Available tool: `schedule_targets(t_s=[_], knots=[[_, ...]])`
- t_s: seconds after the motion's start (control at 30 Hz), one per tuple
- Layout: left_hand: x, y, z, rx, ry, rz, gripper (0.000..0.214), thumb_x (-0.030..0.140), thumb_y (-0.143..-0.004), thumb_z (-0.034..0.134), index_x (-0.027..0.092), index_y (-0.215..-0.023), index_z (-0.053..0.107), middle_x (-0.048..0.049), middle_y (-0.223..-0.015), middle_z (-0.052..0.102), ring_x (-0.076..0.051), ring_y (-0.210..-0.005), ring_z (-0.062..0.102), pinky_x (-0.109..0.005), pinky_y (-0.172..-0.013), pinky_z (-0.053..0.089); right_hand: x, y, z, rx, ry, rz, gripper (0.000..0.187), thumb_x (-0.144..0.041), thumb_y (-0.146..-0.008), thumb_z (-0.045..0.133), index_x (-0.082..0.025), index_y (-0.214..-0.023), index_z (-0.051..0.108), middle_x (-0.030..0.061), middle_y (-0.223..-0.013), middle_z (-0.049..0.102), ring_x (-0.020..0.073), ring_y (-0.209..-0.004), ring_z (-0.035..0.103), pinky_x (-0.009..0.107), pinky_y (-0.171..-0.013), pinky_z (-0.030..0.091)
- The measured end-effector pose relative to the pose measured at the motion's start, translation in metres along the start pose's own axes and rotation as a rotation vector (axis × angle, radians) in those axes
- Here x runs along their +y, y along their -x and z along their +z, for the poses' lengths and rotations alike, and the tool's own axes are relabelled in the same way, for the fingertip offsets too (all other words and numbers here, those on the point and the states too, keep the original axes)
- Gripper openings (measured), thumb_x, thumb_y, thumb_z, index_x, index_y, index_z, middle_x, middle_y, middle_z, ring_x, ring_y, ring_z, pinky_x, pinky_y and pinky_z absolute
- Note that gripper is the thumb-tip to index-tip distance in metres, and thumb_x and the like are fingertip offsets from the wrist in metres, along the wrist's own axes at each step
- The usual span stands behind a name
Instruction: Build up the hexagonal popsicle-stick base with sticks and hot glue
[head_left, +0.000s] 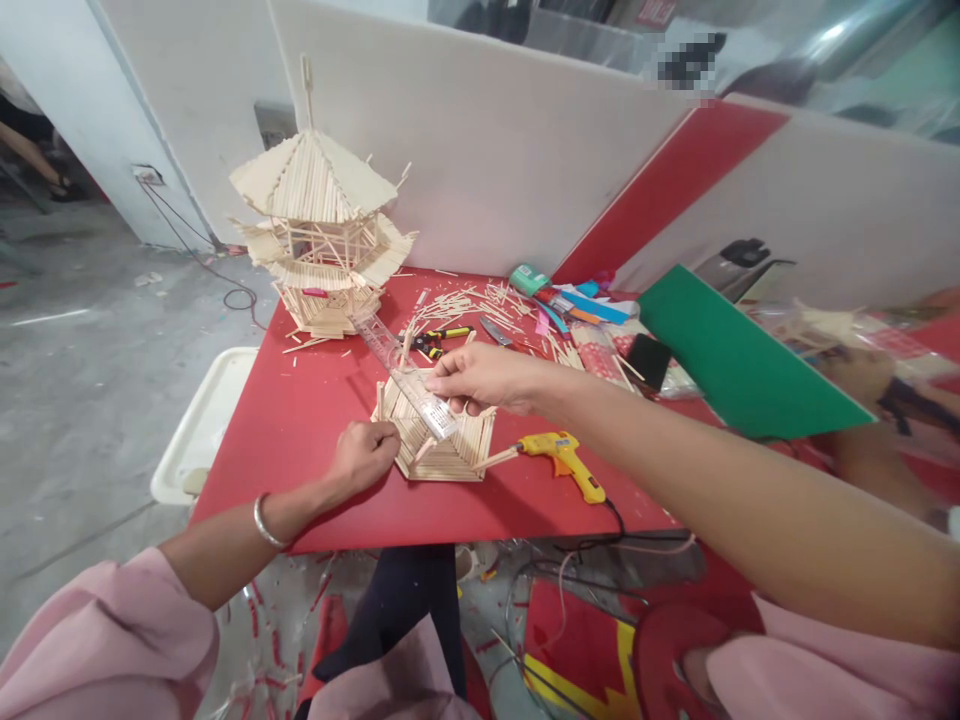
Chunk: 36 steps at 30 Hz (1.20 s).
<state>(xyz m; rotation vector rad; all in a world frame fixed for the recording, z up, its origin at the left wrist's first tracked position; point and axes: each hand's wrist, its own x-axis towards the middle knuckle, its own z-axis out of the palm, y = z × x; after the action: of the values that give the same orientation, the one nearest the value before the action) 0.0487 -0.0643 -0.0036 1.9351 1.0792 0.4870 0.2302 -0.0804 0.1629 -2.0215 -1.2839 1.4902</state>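
In front of me on the red table lies a many-sided panel of wooden sticks (457, 462), with short sticks standing up along its edge. My right hand (480, 380) pinches a clear ruler (386, 350) near its labelled end and holds it slanting over the panel. My left hand (364, 455) is closed at the panel's left edge; whether its curled fingers hold a stick there is hidden. A yellow glue gun (566, 462) lies to the right of the panel, its nozzle beside a stick at the panel's corner.
A pagoda-like stick model (322, 230) stands at the table's back left. Loose sticks (465, 305), yellow-black pliers (435, 342) and a knife (495, 332) lie behind the panel. A green board (750, 360) leans at right. A white tray (214, 420) is beside the table.
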Motion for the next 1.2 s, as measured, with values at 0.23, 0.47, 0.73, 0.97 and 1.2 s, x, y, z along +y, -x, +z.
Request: schedule_targets(t_s=[0.23,0.47,0.73,0.97,1.2], knots=[[-0.001,-0.001,0.000,-0.015,-0.019,-0.004,0.020,0.027,-0.076,0.041,0.020,-0.060,0.050,0.0013,-0.058,0.050,-0.014,-0.059,0.050,-0.026,-0.063,0.036,-0.001,-0.001,0.001,-0.007,0.035,-0.014,0.032,-0.014,-0.097,0.062,-0.017,-0.065,0.057,-0.0026,-0.055,0.059,0.0055,-0.050,0.049,0.016,-0.047,0.037],[0.000,0.000,0.000,-0.018,-0.036,-0.002,0.020,0.026,-0.076,0.042,0.020,-0.059,0.050,0.0010,-0.058,0.051,-0.014,-0.060,0.051,-0.025,-0.064,0.037,0.000,-0.001,-0.001,0.002,0.026,-0.017,0.034,-0.011,-0.095,0.064,-0.017,-0.062,0.057,-0.0031,-0.053,0.057,0.0059,-0.048,0.048,0.018,-0.046,0.036],[-0.001,-0.001,0.000,-0.012,-0.027,-0.006,0.021,0.026,-0.075,0.043,0.019,-0.061,0.055,0.0000,-0.059,0.055,-0.014,-0.060,0.052,-0.026,-0.064,0.038,-0.001,-0.001,0.000,-0.014,0.051,-0.017,0.031,-0.013,-0.095,0.064,-0.017,-0.065,0.058,-0.0037,-0.055,0.057,0.0054,-0.050,0.051,0.016,-0.047,0.037],[-0.002,-0.001,0.001,-0.010,-0.021,0.004,0.020,0.028,-0.075,0.041,0.019,-0.062,0.053,-0.0004,-0.061,0.055,-0.014,-0.061,0.052,-0.026,-0.065,0.038,0.000,-0.003,0.001,-0.018,0.050,-0.029,0.033,-0.014,-0.098,0.061,-0.017,-0.065,0.058,-0.0035,-0.054,0.056,0.0059,-0.051,0.051,0.017,-0.047,0.037],[-0.005,-0.001,0.002,-0.002,0.021,0.026,0.021,0.028,-0.074,0.040,0.020,-0.057,0.047,0.0011,-0.056,0.048,-0.013,-0.059,0.048,-0.026,-0.063,0.035,-0.012,0.010,-0.020,0.062,0.072,-0.150,0.022,-0.022,-0.096,0.069,-0.018,-0.075,0.064,-0.0038,-0.058,0.060,0.0054,-0.049,0.049,0.017,-0.050,0.038]])
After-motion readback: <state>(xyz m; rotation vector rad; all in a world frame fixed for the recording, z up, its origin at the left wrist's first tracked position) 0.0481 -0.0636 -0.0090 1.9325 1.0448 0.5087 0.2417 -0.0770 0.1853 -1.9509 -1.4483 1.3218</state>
